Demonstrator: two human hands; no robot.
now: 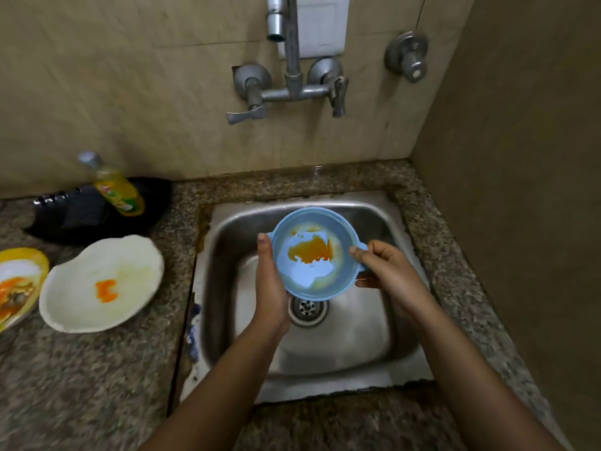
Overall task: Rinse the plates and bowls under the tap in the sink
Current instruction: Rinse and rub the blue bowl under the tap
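Left of the sink (374, 336), the yellow plate (19, 281) is cut off by the picture's edge, and the label on the soap bottle (118, 193) is too blurred to read. Over the sink, the blue bowl (312, 255) hides the fingers of the left hand (271, 288) and part of the drain (307, 310). Above the sink, the tap (291, 53) runs past the top edge.

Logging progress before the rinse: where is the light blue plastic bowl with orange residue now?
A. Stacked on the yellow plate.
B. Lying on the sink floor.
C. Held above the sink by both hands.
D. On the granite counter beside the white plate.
C: the left hand and right hand each hold a side of the light blue plastic bowl, lifted above the stainless steel sink.
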